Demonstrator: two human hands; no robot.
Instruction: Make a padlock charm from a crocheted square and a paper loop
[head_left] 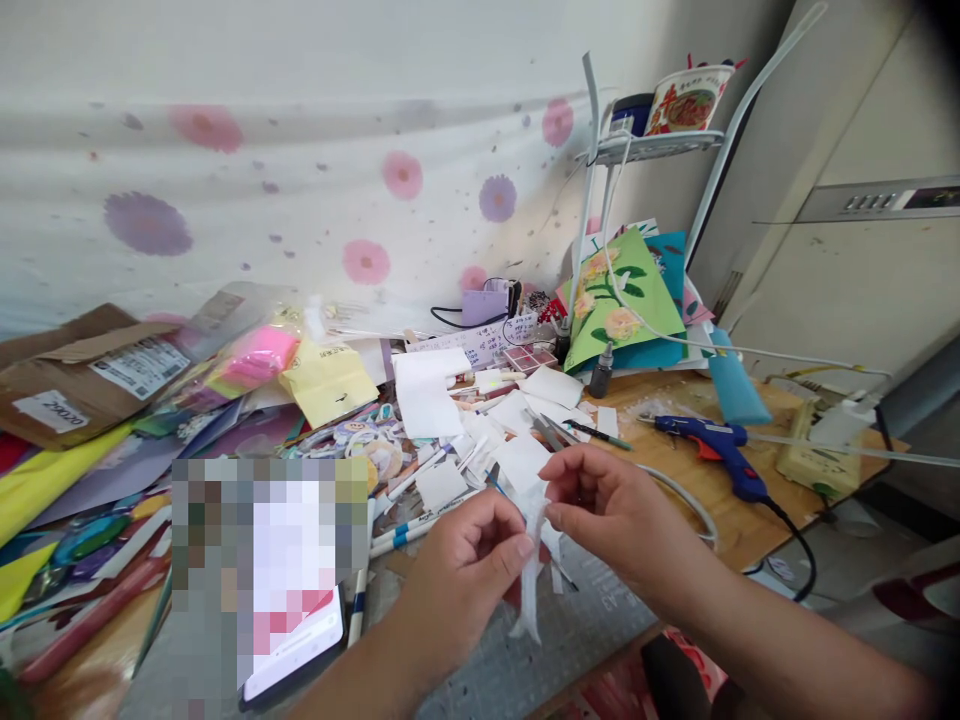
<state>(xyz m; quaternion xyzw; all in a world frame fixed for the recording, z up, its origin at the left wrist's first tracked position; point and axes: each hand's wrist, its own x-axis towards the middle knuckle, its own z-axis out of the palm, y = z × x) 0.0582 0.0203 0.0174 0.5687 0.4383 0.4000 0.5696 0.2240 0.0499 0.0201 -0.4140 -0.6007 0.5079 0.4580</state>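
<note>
A thin, crumpled white strip [529,595] hangs over the front of the grey cutting mat [600,590]; whether it is tissue or film I cannot tell. My left hand [472,550] pinches it about midway between thumb and bent fingers. At its upper end, my right hand [604,505] is closed, thumb and forefinger on the strip's edge. The strip's lower end dangles free. Just behind the hands lie white paper pieces [521,462] and several markers [409,535].
A blue glue gun [712,440] lies on the right with its cord trailing off the table edge. At left are a phone [300,655] and a cardboard box [82,375]. A white rack [652,147], a dark small bottle [601,372] and a green flower card [626,295] stand behind.
</note>
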